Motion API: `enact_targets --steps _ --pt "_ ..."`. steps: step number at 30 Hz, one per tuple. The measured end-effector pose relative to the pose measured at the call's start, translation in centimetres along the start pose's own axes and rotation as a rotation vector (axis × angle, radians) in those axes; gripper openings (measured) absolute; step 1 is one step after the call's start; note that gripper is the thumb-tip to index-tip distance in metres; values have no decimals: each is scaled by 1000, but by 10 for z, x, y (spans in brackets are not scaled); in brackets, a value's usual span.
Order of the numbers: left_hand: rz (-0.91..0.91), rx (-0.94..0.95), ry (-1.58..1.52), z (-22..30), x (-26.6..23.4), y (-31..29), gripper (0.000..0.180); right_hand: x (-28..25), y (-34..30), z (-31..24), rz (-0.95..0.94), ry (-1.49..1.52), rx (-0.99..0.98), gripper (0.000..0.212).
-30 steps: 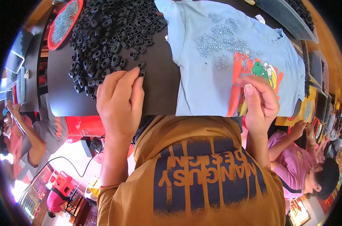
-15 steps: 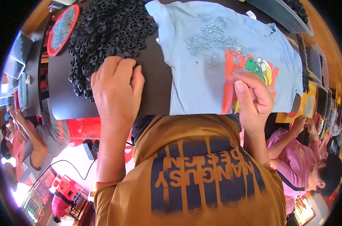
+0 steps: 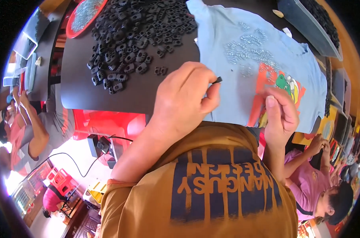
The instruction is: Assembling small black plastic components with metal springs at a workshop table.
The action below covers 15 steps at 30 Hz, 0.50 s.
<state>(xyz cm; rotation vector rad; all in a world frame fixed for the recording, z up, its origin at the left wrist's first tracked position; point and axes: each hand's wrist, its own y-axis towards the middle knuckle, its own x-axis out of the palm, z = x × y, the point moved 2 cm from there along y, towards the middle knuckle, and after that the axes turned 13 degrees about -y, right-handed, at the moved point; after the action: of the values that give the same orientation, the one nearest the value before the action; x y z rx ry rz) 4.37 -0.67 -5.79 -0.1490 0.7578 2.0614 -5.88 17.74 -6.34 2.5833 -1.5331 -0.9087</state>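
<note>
I see the left hand (image 3: 186, 97) shifted from the black pile (image 3: 126, 39), left of the blue shirt (image 3: 213, 43), to over it, pinching a black piece (image 3: 217, 80): pickup complete. Right hand (image 3: 282, 113): fingertips together above shirt; contents indiscernible.

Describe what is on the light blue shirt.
Small coil-like pieces lie on the light blue shirt. The right hand hides part of its printed picture; the left hand, holding a black piece, covers some of the shirt's left edge. Whatever they cover is unseen.
</note>
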Motion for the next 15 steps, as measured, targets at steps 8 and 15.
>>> enact_targets --steps 8,15 --pt "-28 -519 -709 8 -15 -5 18 2 0 0 -25 -35 16 11" --pt "191 -842 -1480 -5 -51 -22 25 4 1 2 -15 -55 41 11"
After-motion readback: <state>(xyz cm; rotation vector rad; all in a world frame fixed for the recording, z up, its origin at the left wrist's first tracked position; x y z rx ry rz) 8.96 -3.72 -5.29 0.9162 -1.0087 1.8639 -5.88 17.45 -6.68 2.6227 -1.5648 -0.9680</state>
